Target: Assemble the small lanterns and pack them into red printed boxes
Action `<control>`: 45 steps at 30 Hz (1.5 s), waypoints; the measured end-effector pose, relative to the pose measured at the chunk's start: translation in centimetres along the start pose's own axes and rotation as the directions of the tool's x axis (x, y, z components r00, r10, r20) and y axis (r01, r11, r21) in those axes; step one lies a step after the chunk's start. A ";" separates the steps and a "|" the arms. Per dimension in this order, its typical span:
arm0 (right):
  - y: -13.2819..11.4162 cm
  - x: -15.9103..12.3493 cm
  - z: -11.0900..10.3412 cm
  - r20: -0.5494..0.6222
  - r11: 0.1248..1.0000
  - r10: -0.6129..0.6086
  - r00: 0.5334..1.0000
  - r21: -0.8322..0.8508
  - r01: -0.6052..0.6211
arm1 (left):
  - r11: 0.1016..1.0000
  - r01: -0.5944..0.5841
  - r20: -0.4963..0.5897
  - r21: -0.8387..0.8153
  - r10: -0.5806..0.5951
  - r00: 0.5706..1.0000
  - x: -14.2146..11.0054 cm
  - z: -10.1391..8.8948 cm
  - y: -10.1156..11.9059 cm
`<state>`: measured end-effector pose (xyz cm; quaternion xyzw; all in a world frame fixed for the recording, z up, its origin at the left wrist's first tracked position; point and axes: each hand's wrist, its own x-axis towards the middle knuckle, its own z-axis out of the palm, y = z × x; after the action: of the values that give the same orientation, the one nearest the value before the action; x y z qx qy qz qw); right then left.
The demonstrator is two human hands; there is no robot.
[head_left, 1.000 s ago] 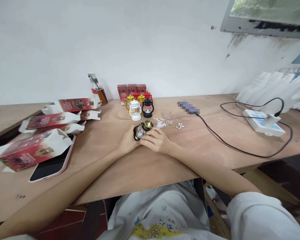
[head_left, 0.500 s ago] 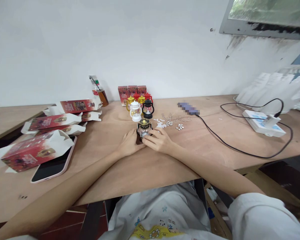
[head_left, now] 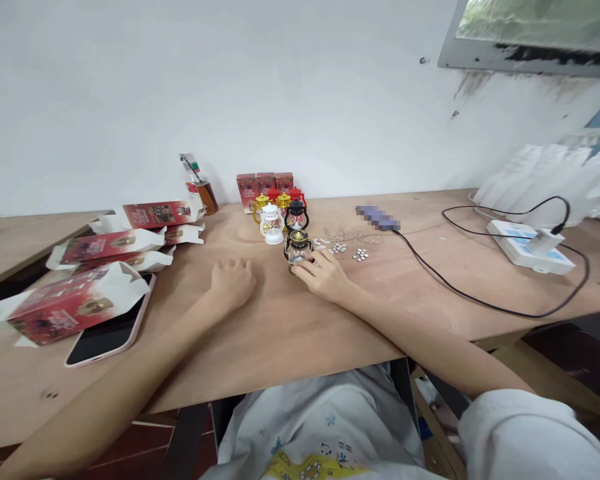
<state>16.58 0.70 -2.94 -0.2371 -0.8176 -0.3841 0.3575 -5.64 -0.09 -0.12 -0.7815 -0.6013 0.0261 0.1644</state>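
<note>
My right hand (head_left: 326, 275) has its fingers closed on the lower right side of a small black-and-gold lantern (head_left: 299, 248) with a clear globe. The lantern stands upright on the wooden table, its base partly covered by my fingers. To its left and apart from it, my left hand (head_left: 233, 283) lies on the table with curled fingers; the inside of the palm is hidden. Just behind are a white lantern (head_left: 271, 225), a black lantern (head_left: 296, 217), a gold lantern (head_left: 261, 208) and red ones. Button cells (head_left: 361, 255) lie loose to the right.
Opened red-and-white boxes (head_left: 80, 310) and a phone (head_left: 107, 337) lie at the left. Small red boxes (head_left: 247, 190) stand behind the lanterns, near a bottle (head_left: 207, 197). A black cable (head_left: 445, 283) runs from a blurred purple device (head_left: 377, 217) to a power strip (head_left: 530, 247).
My left hand has let go of the black-and-gold lantern and moved left onto the table, its fingers curled. The lantern has shifted slightly right and back, with my right hand still on it.
</note>
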 end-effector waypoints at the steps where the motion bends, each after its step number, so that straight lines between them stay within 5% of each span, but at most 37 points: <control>1: 0.0 -0.1 0.1 -0.006 1.000 -0.006 1.000 0.000 0.006 | 0.999 0.020 -0.003 0.044 -0.020 1.000 -0.2 -0.3 -0.7; 9: -0.1 -0.6 0.5 0.038 0.989 0.059 0.998 0.135 -0.063 | 0.948 0.213 -0.203 0.238 -0.166 0.965 -6.3 -2.7 -8.3; 13: 0.0 -0.7 0.5 -0.015 0.994 0.023 1.000 0.104 -0.022 | 0.895 0.398 -0.334 0.203 -0.319 0.887 -9.6 -0.4 -12.2; 18: 0.1 -0.7 0.3 0.001 0.996 0.053 0.999 0.070 -0.053 | 0.873 0.487 -0.216 0.019 -0.472 0.855 -10.4 1.8 -14.7; 22: 0.2 -0.5 0.0 -0.076 1.000 0.029 0.997 0.000 -0.029 | 0.889 0.458 -0.344 -0.023 -0.437 0.831 -9.9 0.6 -12.9; 24: 0.1 -0.4 -0.1 -0.106 1.000 0.005 0.994 0.005 -0.005 | 0.900 0.423 -0.472 -0.108 -0.421 0.775 -9.6 -0.5 -11.3; 28: -0.8 -0.2 -0.5 -0.115 0.995 -0.048 0.992 0.085 0.058 | 0.992 0.094 -0.684 -0.085 -0.127 0.718 -8.4 -2.1 -7.9; 31: -1.8 -0.1 -0.8 -0.064 0.980 -0.056 0.996 0.185 0.067 | 0.987 -0.152 -0.742 -0.043 0.070 0.667 -6.4 -2.5 -5.5; 37: -2.9 0.3 -0.8 -0.005 0.957 0.008 1.000 0.289 -0.006 | 0.920 -0.326 -0.700 -0.217 0.086 0.709 -2.5 -1.1 -2.3; 45: -3.4 0.8 -1.4 0.051 0.907 0.057 0.997 0.415 -0.073 | 0.857 -0.350 -0.671 -0.379 0.005 0.741 -3.2 0.0 -1.7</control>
<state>14.37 -2.34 -3.33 -0.1895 -0.8789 -0.1843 0.3971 -8.08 -2.76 -0.10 -0.8120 -0.4132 -0.3804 0.1587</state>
